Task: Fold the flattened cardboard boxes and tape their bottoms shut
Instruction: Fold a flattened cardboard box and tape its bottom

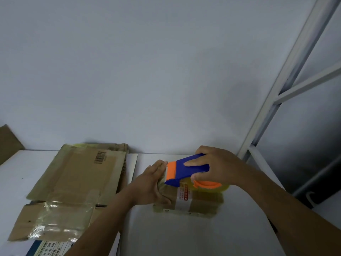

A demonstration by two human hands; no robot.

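Small brown cardboard box (201,202) sits on the white worktop (184,235), at 6 o'clock from frame centre. The side facing up looks like the closed bottom flaps, but blur leaves me unsure.

Your right grip (219,167) is wrapped round the blue-and-orange plastic tape dispenser (186,167), with fingers over the top and thumb underneath. The yellow tape roll (224,188) is at the 3 o'clock end. The cutter end points to 9 o'clock, over the box's left edge.

Your left grip (153,183) is flat with fingers straight and holds nothing. It presses the box's 9 o'clock side, right at the cutter.

My read: the left pins the tape end and braces the box so the dispenser's pull can't slide it. I can't tell whether tape is already down along the seam; the surface is glossy and smeared.

The stack of flattened brown cardboard boxes (79,174) lies at 9 o'clock of the box, apart from it. It's probably parked there to be within reach for the next fold.

The grey metal rack frame (287,76) is at 2 o'clock, out of the way.

Risk: if you lift the left palm before the tape is cut, the light box will likely skid.
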